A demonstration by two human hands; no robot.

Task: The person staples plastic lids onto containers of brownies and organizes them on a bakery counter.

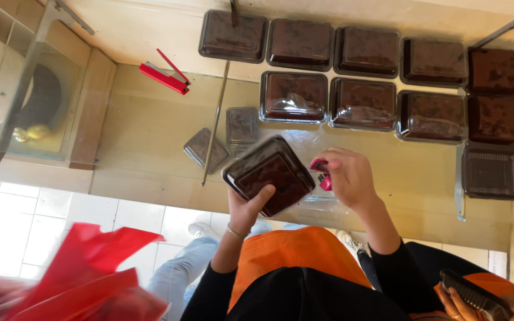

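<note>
In the head view, the left hand (246,209) at lower centre of the frame grips a lidded black container (269,175) holding dark brown cake, thumb over its near edge and fingers hidden beneath, so it is held tilted above the wooden worktop (144,142). Just right of it, the right hand (351,176) has its fingers curled tight around a small pink stapler (321,172), which sits against the container's right corner. Along the upper frame lie 2 rows of similar closed cake containers (361,102), with uncovered cakes (499,95) at upper right and an empty black tray (497,173) below them. A red stapler (165,76) lies at upper left. 2 clear lids (242,126) rest left of centre. Red plastic (84,273) fills the lower left corner.
</note>
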